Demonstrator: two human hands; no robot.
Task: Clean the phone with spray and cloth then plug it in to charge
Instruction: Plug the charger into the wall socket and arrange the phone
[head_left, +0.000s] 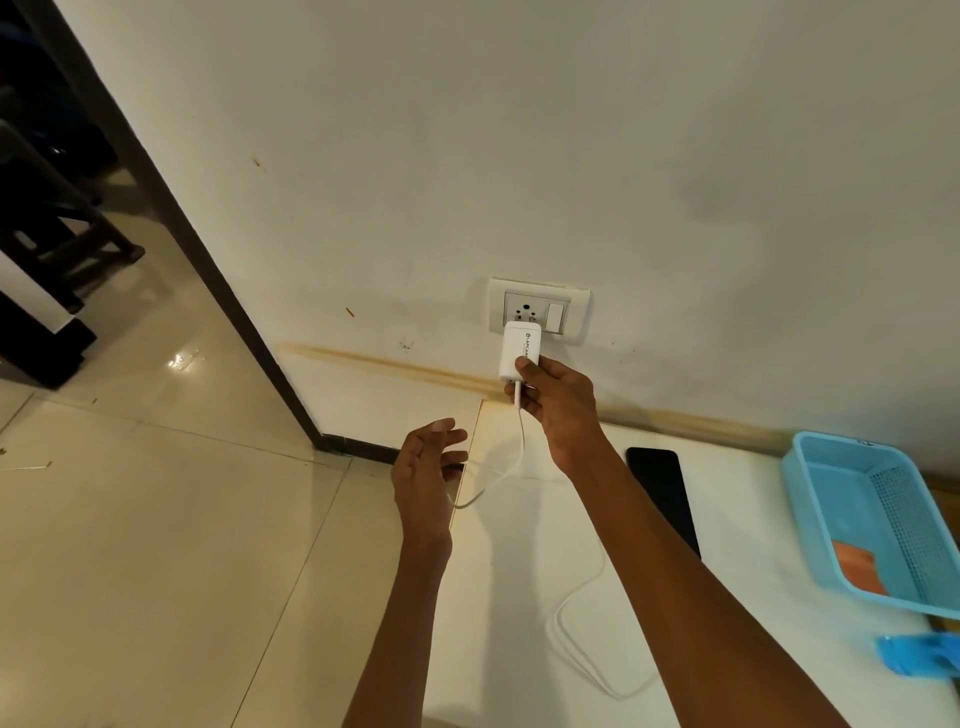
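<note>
My right hand (558, 402) grips the lower end of a white charger adapter (519, 349), held against the bottom of the white wall socket (537, 310). Whether its pins are in the socket I cannot tell. A white cable (563, 613) runs from the adapter down over the white table (737, 597) in a loop. My left hand (426, 467) hovers open at the table's left edge, touching nothing. The black phone (662, 493) lies flat on the table just right of my right forearm, partly hidden by it.
A light blue plastic basket (841, 525) with an orange cloth (860, 569) inside stands at the table's right. A blue plastic object (917, 654) lies below it. Tiled floor lies to the left, with dark furniture (47, 249) beyond a doorway.
</note>
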